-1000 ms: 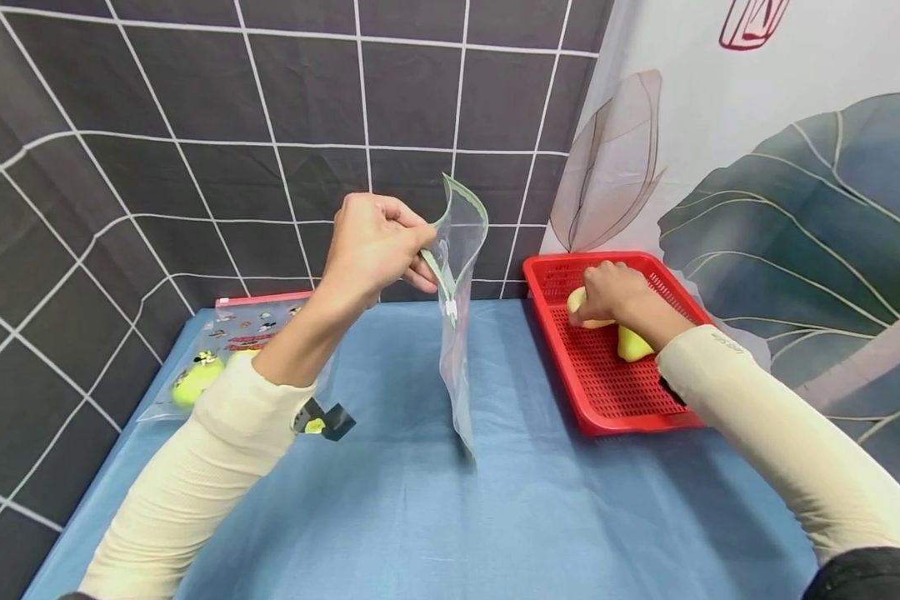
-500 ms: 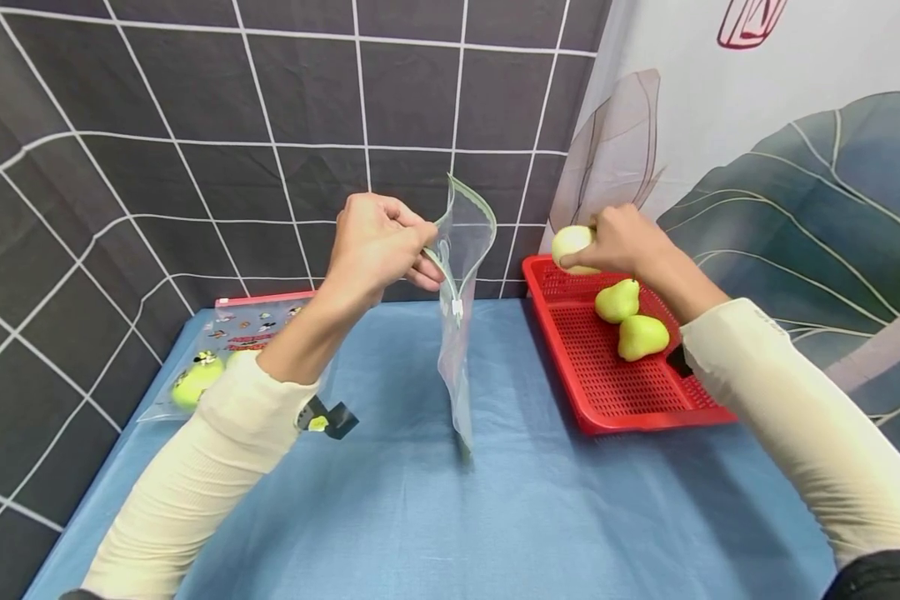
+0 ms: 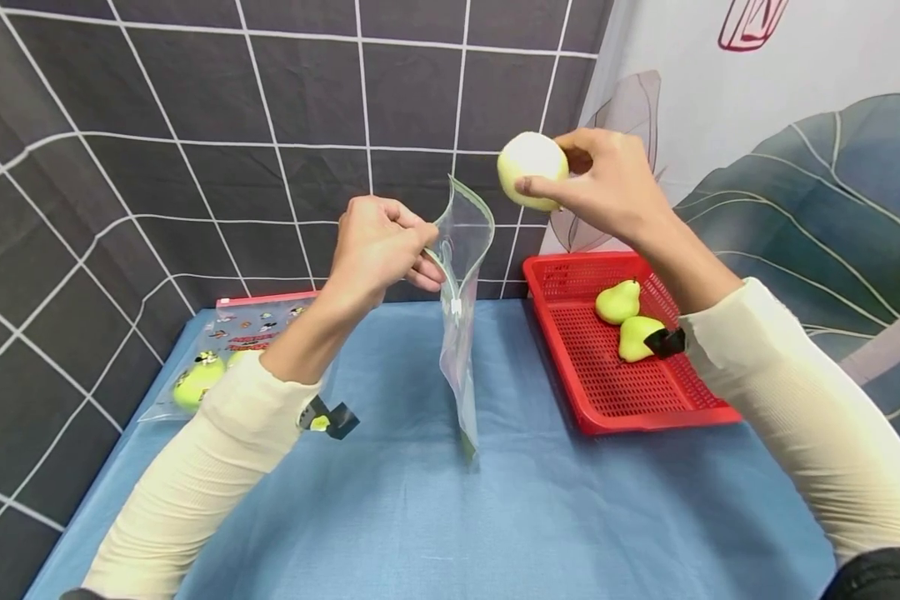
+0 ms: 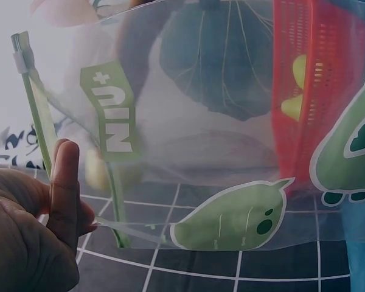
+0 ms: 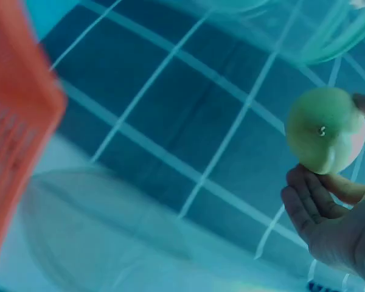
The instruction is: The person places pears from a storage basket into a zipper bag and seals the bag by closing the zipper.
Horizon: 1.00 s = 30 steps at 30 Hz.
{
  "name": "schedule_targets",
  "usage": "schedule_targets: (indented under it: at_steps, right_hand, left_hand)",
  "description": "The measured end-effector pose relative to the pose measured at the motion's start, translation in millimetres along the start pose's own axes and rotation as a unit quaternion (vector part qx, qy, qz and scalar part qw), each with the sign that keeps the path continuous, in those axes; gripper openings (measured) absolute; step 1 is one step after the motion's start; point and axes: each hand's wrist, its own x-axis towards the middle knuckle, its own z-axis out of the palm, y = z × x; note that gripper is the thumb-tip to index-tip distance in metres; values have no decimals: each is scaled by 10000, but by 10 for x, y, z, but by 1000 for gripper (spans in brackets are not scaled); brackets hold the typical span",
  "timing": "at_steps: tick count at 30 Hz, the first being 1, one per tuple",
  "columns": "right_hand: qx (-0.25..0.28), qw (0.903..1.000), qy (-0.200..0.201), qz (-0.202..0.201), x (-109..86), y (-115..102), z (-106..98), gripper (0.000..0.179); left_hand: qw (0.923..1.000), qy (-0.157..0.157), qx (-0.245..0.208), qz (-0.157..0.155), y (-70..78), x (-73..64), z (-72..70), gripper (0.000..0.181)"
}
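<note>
My left hand point(image 3: 382, 242) pinches one side of the rim of a clear zip bag point(image 3: 457, 333). The bag hangs upright with its mouth parted at the top and a white slider on the green zip. Green pear drawings and lettering point(image 4: 117, 112) show on its side in the left wrist view. Up and to the right of the mouth, my right hand point(image 3: 607, 179) grips a pale yellow-green pear point(image 3: 532, 171) between thumb and fingers. The pear point(image 5: 324, 131) is seen nearly end-on in the right wrist view. It is apart from the bag.
A red plastic basket point(image 3: 562, 358) stands on the right of the blue cloth point(image 3: 450, 533), with two green pears point(image 3: 618, 302) inside. Another printed zip bag point(image 3: 255, 321) holding green fruit lies at the left, partly hidden by my left forearm. A dark tiled backdrop point(image 3: 307, 100) rises behind.
My right hand has lifted the pear out of the red basket and carried it up and left towards the bag's mouth. The left hand has stayed nearly still; the bag swayed slightly.
</note>
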Motion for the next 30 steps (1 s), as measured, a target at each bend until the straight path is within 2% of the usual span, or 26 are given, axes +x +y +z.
schedule_targets:
  at_steps: [5, 9, 15, 22, 26, 30]
  right_hand:
    - [853, 9957, 220, -272, -80, -363, 21, 59]
    - [1058, 9919, -63, -704, -131, -582, 93, 58]
    - [385, 9891, -736, -1212, -130, -619, 155, 63]
    - [-551, 9783, -1379, -1443, -66, -588, 78, 63]
    - [-1011, 9628, -1989, -1524, 17, -662, 60, 61]
    - [-1500, 9405, -2572, -1638, 101, -765, 86, 58]
  left_hand:
    - [10000, -12, -41, -40, -5, -1, 7, 15]
    - [10000, -6, -55, -20, -11, 9, 4, 17]
    - [10000, 58, -53, 36, -42, 20, -26, 20]
    - [9999, 113, -85, -3, -69, 51, -55, 16]
    - [9998, 61, -164, -25, -61, 56, -53, 13]
    - [9998, 18, -213, -62, -54, 53, -34, 14]
